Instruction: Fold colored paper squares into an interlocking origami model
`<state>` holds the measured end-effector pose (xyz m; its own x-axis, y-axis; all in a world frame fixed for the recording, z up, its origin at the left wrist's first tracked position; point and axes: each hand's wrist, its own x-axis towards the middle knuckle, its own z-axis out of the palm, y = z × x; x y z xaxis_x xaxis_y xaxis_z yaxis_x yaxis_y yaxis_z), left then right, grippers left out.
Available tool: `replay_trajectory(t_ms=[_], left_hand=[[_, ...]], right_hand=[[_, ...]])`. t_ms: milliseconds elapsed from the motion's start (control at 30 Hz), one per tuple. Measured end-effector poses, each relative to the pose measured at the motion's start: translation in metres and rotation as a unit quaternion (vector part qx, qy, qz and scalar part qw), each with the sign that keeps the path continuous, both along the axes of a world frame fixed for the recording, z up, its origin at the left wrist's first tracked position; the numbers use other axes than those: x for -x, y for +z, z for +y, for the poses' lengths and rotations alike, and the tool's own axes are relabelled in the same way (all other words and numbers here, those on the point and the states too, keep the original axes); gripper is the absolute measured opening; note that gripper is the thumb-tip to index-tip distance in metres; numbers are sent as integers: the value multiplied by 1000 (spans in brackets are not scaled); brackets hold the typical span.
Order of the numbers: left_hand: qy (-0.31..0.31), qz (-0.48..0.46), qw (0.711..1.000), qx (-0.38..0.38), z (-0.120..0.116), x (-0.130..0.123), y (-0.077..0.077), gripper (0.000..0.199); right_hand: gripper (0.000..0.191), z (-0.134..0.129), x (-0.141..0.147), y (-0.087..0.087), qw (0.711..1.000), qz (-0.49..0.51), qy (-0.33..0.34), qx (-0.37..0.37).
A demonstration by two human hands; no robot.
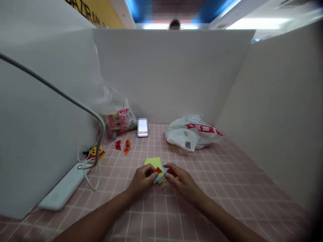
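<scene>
Our left hand (142, 179) and right hand (180, 179) pinch the small orange paper piece (158, 170) over the coloured paper stack (154, 163); we keep fingers close to its edges.

Counted on the pink-checked table (227, 188): two hands (143, 179), one stack of coloured paper squares (154, 163), three small folded red-orange pieces (123, 145), two plastic bags (191, 132), one phone (142, 127), one power strip (63, 188).
</scene>
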<state>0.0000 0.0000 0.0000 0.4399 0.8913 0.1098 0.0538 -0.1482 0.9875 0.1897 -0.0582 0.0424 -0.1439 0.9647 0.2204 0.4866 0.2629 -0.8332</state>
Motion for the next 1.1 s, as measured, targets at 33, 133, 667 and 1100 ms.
replay_trajectory(t_ms=[33, 133, 667, 1100], left_hand=[[-4, 13, 1000, -15, 2, 1, 1, 25], [-2, 52, 998, -38, 8, 4, 2, 26], [36, -58, 995, 72, -3, -23, 31, 27], [16, -88, 994, 69, 35, -34, 20, 26]], right_hand=[[24, 18, 12, -2, 999, 24, 11, 24], [27, 46, 32, -12, 991, 93, 37, 91], [28, 34, 20, -20, 924, 376, -48, 60], [33, 44, 17, -41, 916, 379, -56, 120]])
